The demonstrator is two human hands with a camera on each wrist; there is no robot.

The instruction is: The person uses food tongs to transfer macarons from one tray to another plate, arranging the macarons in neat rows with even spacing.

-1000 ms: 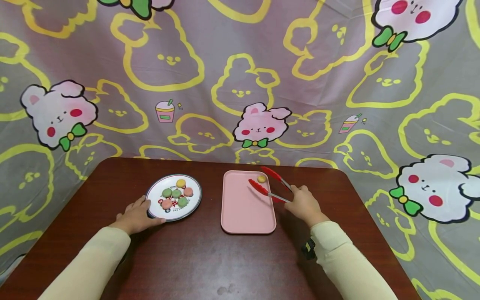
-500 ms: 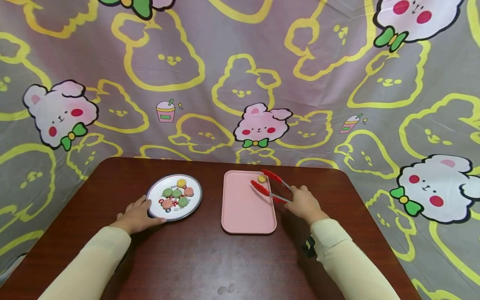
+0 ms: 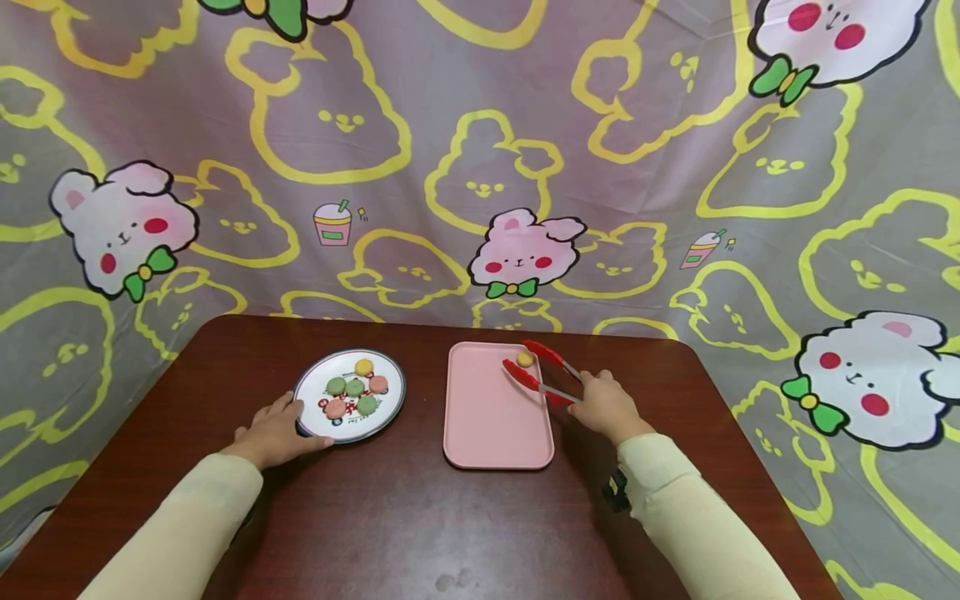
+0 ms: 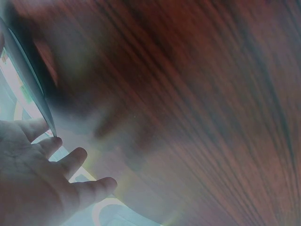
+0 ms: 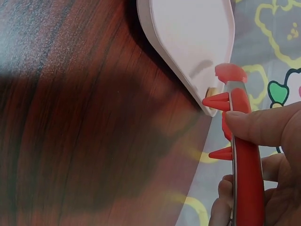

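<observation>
My right hand (image 3: pixel 609 407) grips red-and-silver tongs (image 3: pixel 525 375) over the far right corner of a pink tray (image 3: pixel 487 425). The spread tips of the tongs stand on either side of a yellow macaron (image 3: pixel 525 359); whether they touch it I cannot tell. In the right wrist view, thumb and fingers wrap the red handle (image 5: pixel 247 165). My left hand (image 3: pixel 276 433) rests at the near left rim of a round white plate (image 3: pixel 386 408). Its fingers are extended in the left wrist view. Several green, pink and yellow macarons (image 3: pixel 354 388) lie on the plate.
Both the plate and the tray stand on a dark brown wooden table (image 3: pixel 420 525), with a strip of bare wood between them. A patterned curtain (image 3: pixel 420 192) hangs behind the table's far edge and along both sides.
The tips of the tongs have drawn slightly closer together around the yellow macaron. My left hand, the plate and the tray have stayed in place.
</observation>
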